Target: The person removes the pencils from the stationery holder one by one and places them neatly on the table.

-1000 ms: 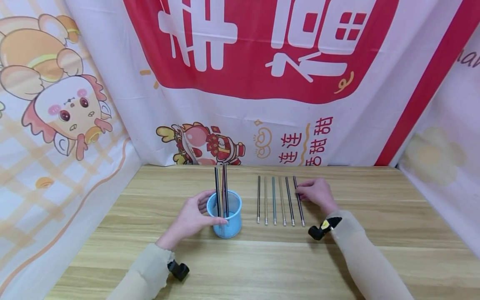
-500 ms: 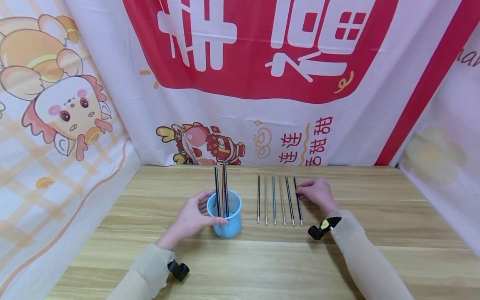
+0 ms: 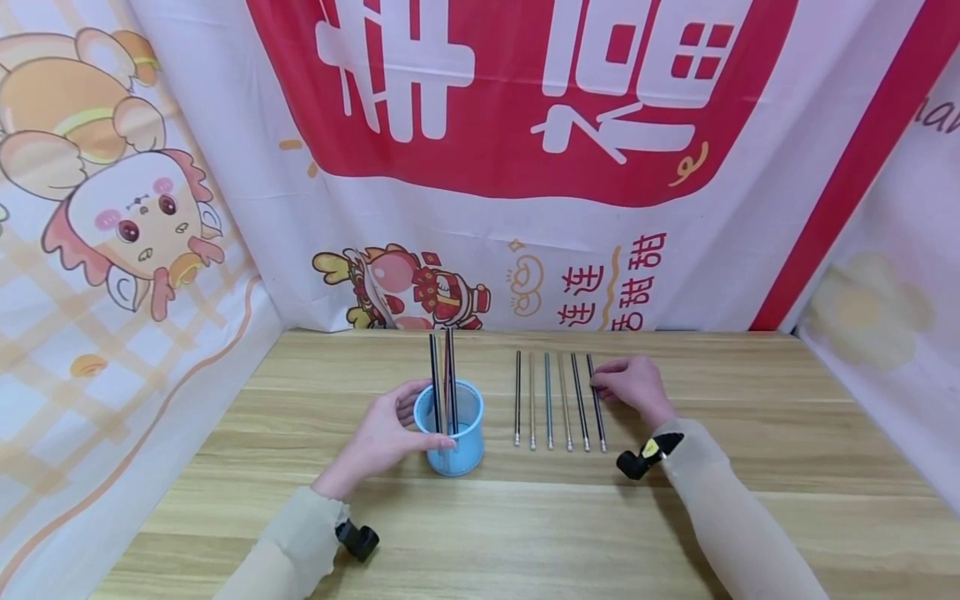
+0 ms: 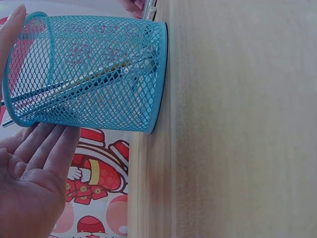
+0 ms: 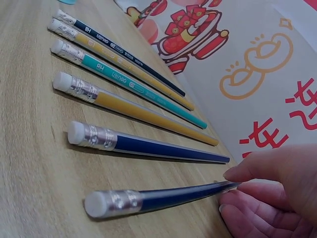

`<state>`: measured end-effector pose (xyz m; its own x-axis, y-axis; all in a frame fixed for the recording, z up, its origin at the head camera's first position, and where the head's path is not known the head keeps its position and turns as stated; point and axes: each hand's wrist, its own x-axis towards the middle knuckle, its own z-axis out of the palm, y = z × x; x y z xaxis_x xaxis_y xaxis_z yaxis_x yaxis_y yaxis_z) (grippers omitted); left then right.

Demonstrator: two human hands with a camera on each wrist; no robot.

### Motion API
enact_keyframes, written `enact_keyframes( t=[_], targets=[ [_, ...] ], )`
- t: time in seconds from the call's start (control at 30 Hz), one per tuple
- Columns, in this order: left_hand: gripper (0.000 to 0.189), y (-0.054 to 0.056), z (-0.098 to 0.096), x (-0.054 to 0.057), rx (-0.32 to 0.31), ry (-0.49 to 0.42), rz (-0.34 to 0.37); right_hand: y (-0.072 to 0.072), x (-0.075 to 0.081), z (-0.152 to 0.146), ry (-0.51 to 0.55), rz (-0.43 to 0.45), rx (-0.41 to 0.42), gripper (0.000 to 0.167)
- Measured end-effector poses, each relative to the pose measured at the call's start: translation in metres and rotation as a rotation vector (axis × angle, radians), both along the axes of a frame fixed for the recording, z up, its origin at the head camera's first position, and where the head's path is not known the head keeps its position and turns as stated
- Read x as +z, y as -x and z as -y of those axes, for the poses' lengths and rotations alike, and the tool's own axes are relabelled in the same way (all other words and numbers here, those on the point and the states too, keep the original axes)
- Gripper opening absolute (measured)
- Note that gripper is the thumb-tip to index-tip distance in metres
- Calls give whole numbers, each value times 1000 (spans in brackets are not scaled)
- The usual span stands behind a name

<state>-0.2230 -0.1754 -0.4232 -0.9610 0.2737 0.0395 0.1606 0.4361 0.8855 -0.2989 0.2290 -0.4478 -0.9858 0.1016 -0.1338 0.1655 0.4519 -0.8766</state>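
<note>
Fingers (image 5: 242, 216) of the right hand (image 3: 633, 387) pinch a navy pencil (image 5: 173, 196) — five pencils (image 5: 131, 84) left of them — and the left hand (image 3: 381, 435) clasps a mesh cup (image 3: 465, 454).

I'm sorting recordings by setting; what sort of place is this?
Probably an indoor tabletop set up for filming: a wood-grain table with printed cloth behind it and on both sides, and a small black device at each wrist.

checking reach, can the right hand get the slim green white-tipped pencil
Probably yes, once the right hand releases its dark blue pencil: blue and yellow pencils lie flat before the green pencil.
</note>
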Motion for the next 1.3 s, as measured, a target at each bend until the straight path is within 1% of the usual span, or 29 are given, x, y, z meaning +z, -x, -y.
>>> enact_keyframes(
  t=[0.17,0.33,0.47,0.73,0.97,1.13,1.3],
  targets=[
    [85,0,-1,1,-6,-7,-5,0,1,-2,12,2,-7,39],
    [82,0,-1,1,-8,-8,-7,-2,8,-4,-4,9,-18,42],
    [84,0,-1,1,-8,-12,-6,-6,17,-3,6,-12,-6,45],
    [85,0,-1,2,-6,-12,-1,-12,43,5,80,-81,8,50],
    [82,-1,-1,1,-3,-4,-1,-19,61,16,139,-88,-19,56],
    [83,-1,-1,1,-3,-2,2,-26,72,29,170,-102,-3,55],
    [84,-1,-1,1,-2,1,3,-31,77,45,199,-152,29,53]
  ],
)
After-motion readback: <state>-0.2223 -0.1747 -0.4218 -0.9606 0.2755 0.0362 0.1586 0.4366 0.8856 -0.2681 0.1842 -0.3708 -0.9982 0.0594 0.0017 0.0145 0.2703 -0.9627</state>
